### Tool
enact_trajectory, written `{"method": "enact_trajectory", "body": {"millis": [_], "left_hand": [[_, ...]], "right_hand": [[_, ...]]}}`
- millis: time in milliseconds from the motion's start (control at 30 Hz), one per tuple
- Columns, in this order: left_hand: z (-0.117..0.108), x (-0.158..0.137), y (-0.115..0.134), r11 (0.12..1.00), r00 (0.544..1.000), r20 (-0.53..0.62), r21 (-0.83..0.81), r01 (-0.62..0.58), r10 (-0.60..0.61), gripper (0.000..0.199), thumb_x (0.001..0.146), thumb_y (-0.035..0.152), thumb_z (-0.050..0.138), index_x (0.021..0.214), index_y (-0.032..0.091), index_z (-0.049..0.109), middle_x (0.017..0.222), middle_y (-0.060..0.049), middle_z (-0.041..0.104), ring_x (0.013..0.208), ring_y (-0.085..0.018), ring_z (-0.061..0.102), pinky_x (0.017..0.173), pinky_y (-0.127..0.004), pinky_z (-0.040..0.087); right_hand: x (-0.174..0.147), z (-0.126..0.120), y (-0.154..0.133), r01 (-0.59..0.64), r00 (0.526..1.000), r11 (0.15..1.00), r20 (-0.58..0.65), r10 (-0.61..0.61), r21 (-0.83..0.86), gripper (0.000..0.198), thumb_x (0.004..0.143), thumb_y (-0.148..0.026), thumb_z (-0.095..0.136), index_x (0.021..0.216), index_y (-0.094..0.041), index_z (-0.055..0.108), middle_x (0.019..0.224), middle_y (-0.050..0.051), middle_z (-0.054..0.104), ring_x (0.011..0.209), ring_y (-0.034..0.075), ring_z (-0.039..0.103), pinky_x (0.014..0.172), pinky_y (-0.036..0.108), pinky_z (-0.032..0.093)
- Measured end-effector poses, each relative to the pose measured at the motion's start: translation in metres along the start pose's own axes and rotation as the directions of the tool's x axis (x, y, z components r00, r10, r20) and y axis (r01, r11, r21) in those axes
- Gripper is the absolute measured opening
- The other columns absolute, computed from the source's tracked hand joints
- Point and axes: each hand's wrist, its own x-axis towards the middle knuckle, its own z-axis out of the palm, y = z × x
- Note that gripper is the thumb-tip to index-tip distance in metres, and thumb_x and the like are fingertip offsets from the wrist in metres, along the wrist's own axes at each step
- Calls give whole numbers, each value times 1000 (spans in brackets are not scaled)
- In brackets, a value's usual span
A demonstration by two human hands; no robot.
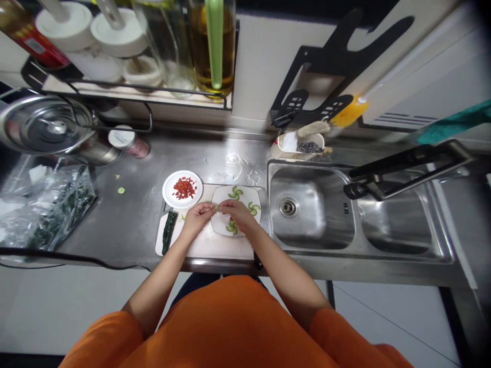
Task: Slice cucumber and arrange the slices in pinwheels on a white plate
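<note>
My left hand (197,217) and my right hand (236,212) meet fingertip to fingertip above the left side of a white square plate (220,225). Both are closed in a pinch on a small pale piece (217,208), which looks like a cucumber slice; the fingers partly hide it. Green cucumber slices lie on the plate in curved pinwheel groups, one at the back (235,192), one at the right (253,208) and one at the front (231,227), beside my right hand. A dark green cucumber piece (169,232) rests on the white cutting board (207,249), left of my left hand.
Behind my left hand stands a round white plate (167,190) of red goji berries (184,188). A steel sink (312,209) with a black faucet (391,166) is at the right. Plastic-bagged greens (57,209) and a lidded jar (128,141) are at the left; a bottle rack (153,94) hangs above.
</note>
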Motion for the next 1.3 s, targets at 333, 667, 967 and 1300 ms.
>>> {"method": "enact_trajectory", "body": {"millis": [333, 667, 967, 1300], "left_hand": [[-10, 3, -13, 725, 892, 71, 555, -407, 446, 16, 78, 27, 58, 86, 19, 69, 84, -4, 68, 77, -16, 58, 77, -30, 45], [-16, 13, -24, 210, 704, 430, 750, -627, 565, 25, 87, 23, 48, 100, 22, 69, 99, -10, 66, 98, -23, 54, 83, -38, 41], [-13, 3, -23, 146, 705, 458, 775, -615, 541, 29, 87, 23, 46, 107, 19, 66, 111, -11, 62, 107, -26, 50, 86, -40, 39], [-5, -9, -25, 132, 777, 424, 835, -534, 466, 37, 89, 27, 44, 122, 18, 58, 120, -15, 58, 113, -30, 45, 85, -43, 37]], "right_hand": [[6, 1, 1, -7, 1000, 996, -21, 5, -85, 17, 62, -22, 61, 77, -16, 65, 60, -2, 61, 58, 10, 51, 49, 20, 33], [25, 2, -6, 79, 979, 586, -49, -198, -806, 6, 70, -16, 62, 72, -20, 65, 72, 1, 65, 71, 15, 57, 66, 25, 40], [28, 6, -5, 68, 976, 449, -33, -215, -891, 6, 76, -18, 58, 80, -18, 63, 78, 7, 65, 77, 20, 58, 66, 29, 37], [13, -8, -2, 57, 928, 396, -98, -360, -917, 21, 91, -21, 41, 90, -18, 61, 80, 5, 63, 72, 18, 53, 65, 29, 35]]}}
